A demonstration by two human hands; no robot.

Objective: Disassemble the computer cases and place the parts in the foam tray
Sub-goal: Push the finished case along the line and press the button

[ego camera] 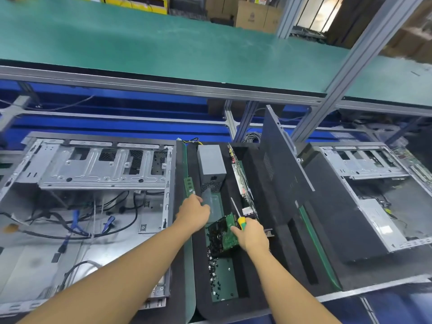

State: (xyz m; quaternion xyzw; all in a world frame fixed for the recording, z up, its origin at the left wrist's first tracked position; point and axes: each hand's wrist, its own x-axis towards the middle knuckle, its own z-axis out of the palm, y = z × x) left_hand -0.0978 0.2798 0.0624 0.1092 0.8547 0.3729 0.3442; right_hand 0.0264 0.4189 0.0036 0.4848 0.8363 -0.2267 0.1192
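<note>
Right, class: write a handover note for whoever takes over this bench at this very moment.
Left hand: at the foam tray by the memory stick; grip unclear.
Right hand: grips screwdriver and green circuit board over the tray.
Done: power supply, motherboard, screws in tray; left case stripped to cables.
Left: set the board down; right case still holds a grey unit.

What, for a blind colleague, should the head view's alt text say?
A person's right hand holds a screwdriver and touches a green circuit board over a black foam tray between two opened computer cases. The left hand is close to a gray power supply in the tray.
</note>
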